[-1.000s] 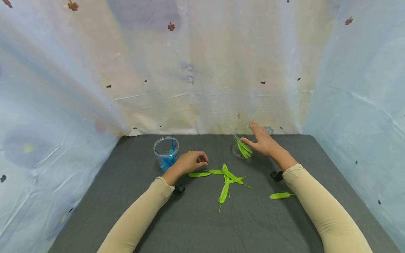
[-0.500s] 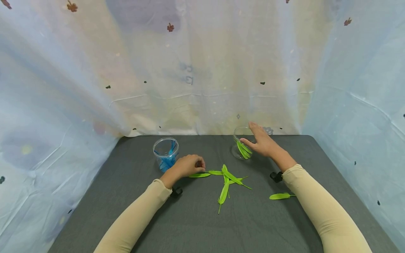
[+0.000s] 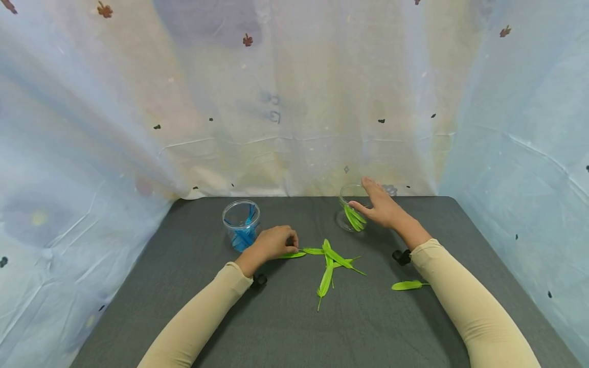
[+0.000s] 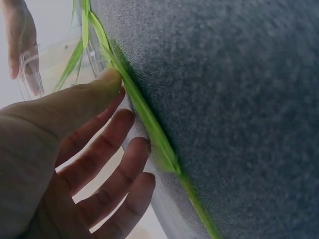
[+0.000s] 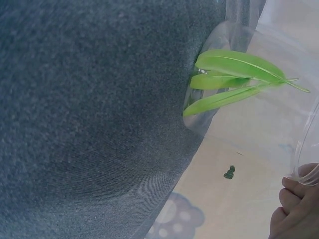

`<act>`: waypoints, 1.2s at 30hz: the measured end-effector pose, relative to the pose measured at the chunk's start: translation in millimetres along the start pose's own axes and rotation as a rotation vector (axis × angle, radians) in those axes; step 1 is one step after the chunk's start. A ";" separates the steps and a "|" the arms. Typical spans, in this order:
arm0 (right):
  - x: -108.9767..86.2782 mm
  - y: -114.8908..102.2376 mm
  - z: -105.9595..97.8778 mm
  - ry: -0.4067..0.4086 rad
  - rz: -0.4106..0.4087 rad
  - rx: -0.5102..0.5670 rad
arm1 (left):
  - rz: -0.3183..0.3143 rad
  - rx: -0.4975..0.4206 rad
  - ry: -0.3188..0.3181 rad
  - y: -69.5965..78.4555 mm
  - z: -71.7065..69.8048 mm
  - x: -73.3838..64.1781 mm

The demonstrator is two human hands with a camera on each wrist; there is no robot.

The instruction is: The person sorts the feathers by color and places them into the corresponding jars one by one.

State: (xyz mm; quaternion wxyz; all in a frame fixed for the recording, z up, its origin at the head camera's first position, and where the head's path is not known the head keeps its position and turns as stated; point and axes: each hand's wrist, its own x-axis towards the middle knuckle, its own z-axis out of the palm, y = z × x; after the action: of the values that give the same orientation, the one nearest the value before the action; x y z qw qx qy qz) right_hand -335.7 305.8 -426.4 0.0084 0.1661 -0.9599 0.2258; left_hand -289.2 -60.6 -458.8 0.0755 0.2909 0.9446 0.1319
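My left hand (image 3: 272,242) is low over the leftmost green feather (image 3: 293,255), which lies on the dark table. In the left wrist view, the thumb and index finger pinch this feather's edge, while the other fingers are loosely bent beside it. My right hand (image 3: 383,208) holds a clear jar (image 3: 342,198) near its rim, thumb at the front. Inside that jar are several green feathers (image 5: 239,64), seen through its wall in the right wrist view. To the right of my left hand, several more green feathers (image 3: 327,273) lie crossed over each other.
A second clear jar (image 3: 226,225) with blue feathers (image 3: 243,236) inside stands left, just behind my left hand. One single green feather (image 3: 407,285) lies near my right forearm. Pale patterned curtain (image 3: 294,102) hangs behind and beside the grey table (image 3: 285,327).
My left hand has come down a little onto the leftmost green feather and now covers part of it. The right hand and its jar have stayed in place.
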 end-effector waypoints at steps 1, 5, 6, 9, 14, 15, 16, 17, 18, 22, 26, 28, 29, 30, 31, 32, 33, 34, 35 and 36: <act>0.0 0.0 0.0 0.000 0.000 0.002 | -0.001 0.006 0.003 0.7 0.0 -0.2; -0.4 -0.1 0.2 -0.001 0.000 0.005 | -0.007 0.024 0.008 2.3 1.0 -0.7; -0.6 -0.2 0.3 -0.001 0.000 0.005 | -0.008 0.027 0.008 2.4 1.4 -0.7; -0.9 -0.4 0.2 -0.001 -0.002 0.005 | -0.005 0.029 0.010 1.5 2.7 -0.4; -0.1 -0.5 0.0 0.000 -0.003 0.004 | 0.002 0.025 0.025 -1.2 3.3 1.0; 0.3 -0.3 0.0 0.000 -0.004 0.003 | 0.000 0.022 0.030 -1.9 3.1 1.4; 0.4 -0.3 -0.1 0.000 -0.003 0.003 | -0.001 0.020 0.037 -2.7 2.9 1.9; 0.5 -0.3 -0.1 0.000 -0.004 0.002 | -0.005 0.014 0.043 -3.5 2.6 2.3; 0.7 -0.3 -0.2 0.000 -0.005 0.001 | -0.007 0.004 0.051 -4.1 2.1 2.5; 0.5 -0.8 -0.7 0.003 -0.005 -0.006 | -0.025 -0.043 0.079 -7.3 0.0 4.1; 0.4 -0.6 -1.1 0.004 -0.001 -0.014 | -0.030 -0.120 0.125 -8.8 -3.6 4.6; 0.5 -0.3 -1.0 0.004 -0.001 -0.016 | -0.025 -0.164 0.156 -8.2 -5.9 4.1; 0.4 -0.2 -1.0 0.005 -0.001 -0.016 | -0.025 -0.184 0.169 -7.7 -6.7 4.1; 0.3 -0.1 -1.0 0.005 -0.001 -0.016 | -0.023 -0.202 0.182 -7.4 -7.3 4.4; 0.3 0.0 -0.9 0.006 -0.001 -0.016 | -0.019 -0.217 0.199 -7.2 -7.9 4.6; 0.3 0.1 -0.8 0.006 -0.001 -0.016 | -0.013 -0.233 0.215 -7.1 -8.4 5.0; 0.5 0.3 -0.7 0.007 -0.001 -0.017 | -0.007 -0.250 0.231 -7.0 -9.0 5.4; 0.6 0.5 -0.6 0.007 -0.001 -0.016 | 0.002 -0.267 0.247 -7.1 -9.6 5.9; 0.5 0.7 -0.4 0.007 0.001 -0.017 | 0.009 -0.286 0.263 -7.3 -10.3 6.3; 0.7 0.9 -0.3 0.007 0.001 -0.017 | 0.016 -0.305 0.280 -7.4 -11.2 6.6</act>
State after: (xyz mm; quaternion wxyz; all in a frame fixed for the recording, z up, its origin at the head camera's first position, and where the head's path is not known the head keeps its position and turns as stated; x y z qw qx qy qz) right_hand -336.7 306.5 -426.5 0.0130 0.1646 -0.9618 0.2183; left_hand -301.0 -65.0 -450.6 -0.0143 0.2625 0.9127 0.3129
